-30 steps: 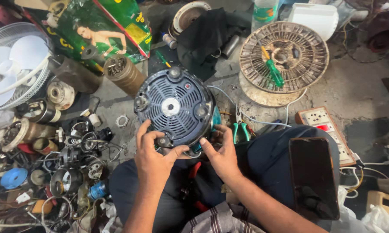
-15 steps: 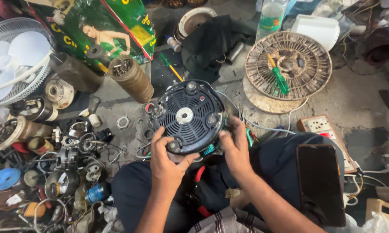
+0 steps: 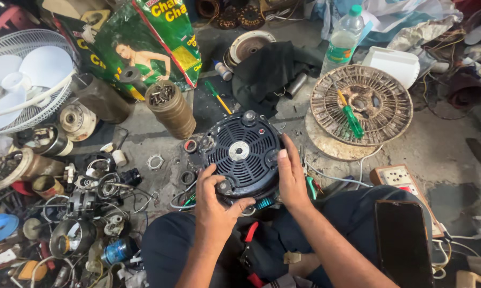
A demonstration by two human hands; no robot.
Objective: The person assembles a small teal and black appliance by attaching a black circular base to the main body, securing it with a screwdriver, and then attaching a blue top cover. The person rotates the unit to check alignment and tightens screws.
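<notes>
**Both hands on the fan motor housing**

Between the knees, above the floor, fingers of the left hand curl around the dark motor housing's lower-left rim; the right hand presses flat along its right side. A rusty fan grille lies beyond, right.

Bare grey concrete floor, stained and cracked. Flat daylight. Clutter of scrap parts crowds its left edge; no furniture visible.

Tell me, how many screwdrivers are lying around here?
2, though clutter may hide more: a green-handled screwdriver on the rusty round wire fan guard, and a green-and-yellow screwdriver on the floor beyond the dark round motor housing.
</notes>
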